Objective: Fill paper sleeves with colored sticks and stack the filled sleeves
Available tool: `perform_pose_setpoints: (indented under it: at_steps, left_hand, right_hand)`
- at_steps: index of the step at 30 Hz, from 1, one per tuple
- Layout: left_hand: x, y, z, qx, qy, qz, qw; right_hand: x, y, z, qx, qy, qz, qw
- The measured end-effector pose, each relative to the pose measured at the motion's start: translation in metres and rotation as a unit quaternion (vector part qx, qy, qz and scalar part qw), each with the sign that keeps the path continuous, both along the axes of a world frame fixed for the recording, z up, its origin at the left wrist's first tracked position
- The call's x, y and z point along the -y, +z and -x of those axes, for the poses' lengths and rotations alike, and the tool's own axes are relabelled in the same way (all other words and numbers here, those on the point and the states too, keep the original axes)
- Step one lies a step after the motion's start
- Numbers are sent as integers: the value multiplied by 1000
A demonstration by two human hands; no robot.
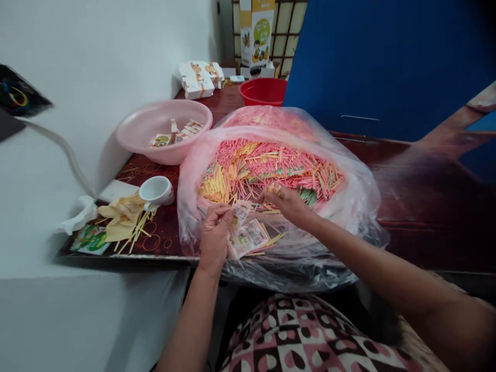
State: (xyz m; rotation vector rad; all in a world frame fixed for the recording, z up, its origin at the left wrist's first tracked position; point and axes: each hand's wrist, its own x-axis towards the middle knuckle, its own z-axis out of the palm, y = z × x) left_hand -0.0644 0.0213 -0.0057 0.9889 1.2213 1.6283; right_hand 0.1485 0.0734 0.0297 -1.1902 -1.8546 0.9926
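My left hand [215, 232] pinches a small clear printed packet [243, 211] by its edge, at the near side of the big plastic bag [360, 191]. Just below it lies a second printed packet [250, 237], flat on the plastic, with a few loose yellow sticks beside it. Inside the bag is a heap of thin sticks [271, 163] in pink, yellow and green. My right hand [289, 204] is over the front of this heap. Its fingers are curled, and short yellow stick ends show between them; how many it holds is hidden.
At the left stands a pink basin [163, 108] with printed packets inside. Nearer are a white mug [157, 191], a yellow cloth [122, 217], loose sticks and rubber bands. Behind the bag are a red basin [263, 92] and white boxes [197, 80]. A blue panel [387, 67] borders the right.
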Motion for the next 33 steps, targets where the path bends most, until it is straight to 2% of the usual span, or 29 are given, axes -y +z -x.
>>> perform_pose_setpoints:
  at_steps: [3, 5, 7, 9, 12, 15, 20, 25, 29, 33]
  left_hand:
    - [1, 9, -12, 84, -16, 9, 996]
    - [3, 14, -19, 117, -30, 11, 993]
    - [5, 16, -26, 136, -35, 7, 990]
    - [8, 17, -33, 145, -35, 0, 989]
    - [10, 16, -43, 149, -44, 1, 988]
    - [11, 17, -54, 173, -54, 16, 983]
    - [12, 20, -68, 223, -73, 27, 972]
    - [13, 22, -77, 254, -74, 35, 964]
    - [14, 22, -81, 253, -84, 29, 963]
    - [15, 23, -82, 229, -86, 15, 969]
  right_hand:
    - [24, -32, -12, 23, 18, -4, 1000]
    - [29, -39, -17, 3, 7, -2, 1000]
    - [29, -29, -18, -61, -39, 9, 997]
    - [27, -7, -17, -168, -81, 42, 982]
    - [28, 28, -6, -346, -89, 84, 930]
    - [33, 47, 11, -430, -105, 71, 894]
    - [46, 51, 30, -445, -123, 59, 885]
    - [54, 38, 31, -471, -111, 40, 874]
    - [59, 25, 27, -432, -103, 17, 896]
    - [60, 21, 21, -373, -75, 24, 925]
